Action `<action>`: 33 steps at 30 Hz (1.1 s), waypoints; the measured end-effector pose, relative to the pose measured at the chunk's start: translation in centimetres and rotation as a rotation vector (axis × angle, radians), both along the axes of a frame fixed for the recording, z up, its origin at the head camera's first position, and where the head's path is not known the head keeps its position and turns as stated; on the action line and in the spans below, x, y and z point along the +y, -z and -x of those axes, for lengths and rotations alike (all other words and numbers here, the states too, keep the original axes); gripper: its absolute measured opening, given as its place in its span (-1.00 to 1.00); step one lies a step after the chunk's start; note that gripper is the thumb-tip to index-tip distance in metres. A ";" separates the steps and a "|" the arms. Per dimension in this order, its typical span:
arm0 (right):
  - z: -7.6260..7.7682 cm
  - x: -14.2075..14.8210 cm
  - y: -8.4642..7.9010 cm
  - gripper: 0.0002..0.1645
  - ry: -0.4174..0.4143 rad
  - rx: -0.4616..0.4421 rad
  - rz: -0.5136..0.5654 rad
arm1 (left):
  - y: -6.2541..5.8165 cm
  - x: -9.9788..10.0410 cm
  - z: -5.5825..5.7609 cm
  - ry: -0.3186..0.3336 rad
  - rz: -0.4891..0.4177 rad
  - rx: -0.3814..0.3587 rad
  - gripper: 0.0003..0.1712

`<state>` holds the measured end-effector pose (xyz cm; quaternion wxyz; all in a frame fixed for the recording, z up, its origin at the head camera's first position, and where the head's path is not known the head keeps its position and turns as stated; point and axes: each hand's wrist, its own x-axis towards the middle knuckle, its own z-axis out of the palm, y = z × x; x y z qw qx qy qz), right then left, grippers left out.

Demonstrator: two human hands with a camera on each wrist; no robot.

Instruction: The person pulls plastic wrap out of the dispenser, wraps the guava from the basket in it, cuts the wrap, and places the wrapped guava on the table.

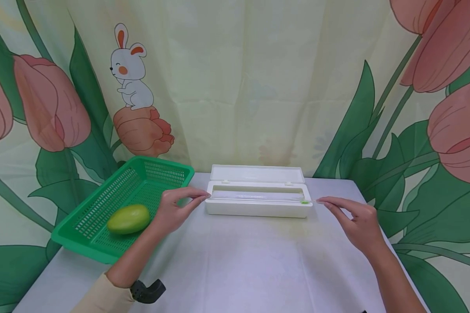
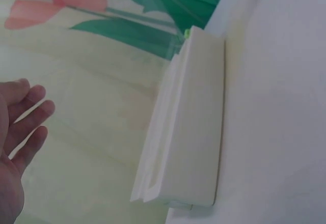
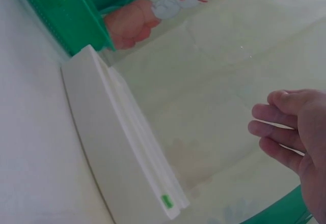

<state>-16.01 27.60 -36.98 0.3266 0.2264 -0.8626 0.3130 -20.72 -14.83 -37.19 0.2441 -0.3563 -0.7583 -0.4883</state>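
Note:
A white cling film dispenser lies lengthwise across the table, its lid raised at the back. Inside rests a pale roll of cling film, and a small green slider sits at the front rim's right end. Beside the dispenser's left end, my left hand pinches with thumb and forefinger. My right hand pinches likewise just off the right end. The clear film between them barely shows; faint glints appear near the right hand in the right wrist view. Both hands are above the dispenser in the wrist views.
At the left stands a green plastic basket with a yellow-green oval fruit, like a mango, inside. My left forearm passes over its near right side. A curtain printed with tulips and a rabbit hangs behind the white-covered table.

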 end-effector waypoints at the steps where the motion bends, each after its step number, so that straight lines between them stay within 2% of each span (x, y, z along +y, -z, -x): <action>1: 0.0 0.0 0.0 -0.58 -0.004 0.008 -0.001 | 0.0 0.0 0.0 0.003 -0.002 0.007 -0.76; 7: -0.3 0.0 -0.3 -0.56 -0.027 0.042 -0.010 | -0.1 0.0 -0.1 0.008 -0.007 0.015 -0.75; 14: -0.7 0.0 -0.7 -0.57 -0.009 0.023 -0.027 | -0.4 0.0 -0.4 0.006 -0.006 0.020 -0.76; 24: -1.2 0.0 -1.2 -0.54 -0.024 0.026 -0.010 | -0.9 -0.2 -0.8 0.003 -0.006 0.035 -0.75; 33: -1.4 -0.1 -1.5 -0.55 -0.077 0.105 0.024 | -1.2 -0.2 -1.2 0.007 -0.008 0.028 -0.72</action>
